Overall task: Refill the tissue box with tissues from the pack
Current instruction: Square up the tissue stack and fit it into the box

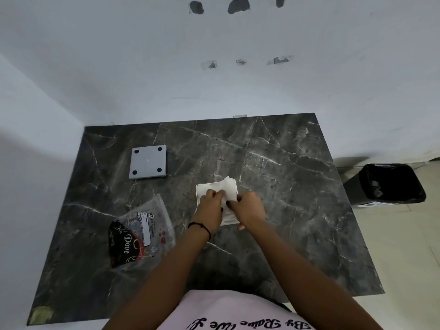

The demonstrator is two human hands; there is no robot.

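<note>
A stack of white tissues (pixel 227 186) lies near the middle of the dark marble table (pixel 297 186). My left hand (pixel 210 206) presses on the stack's left side and pinches the top sheets. My right hand (pixel 248 207) grips the stack's right edge, fingers curled around it. The plastic tissue pack (pixel 140 232), clear with a black and red printed end, lies flat and looks emptied at the front left. A grey square panel (pixel 147 162) with a black dot in each corner lies at the back left; it may be the tissue box's base. The rest of the box is not visible.
The table stands against a white wall (pixel 214 79) at the back and left. A black bin (pixel 390 184) with a dark liner stands on the tiled floor to the right of the table.
</note>
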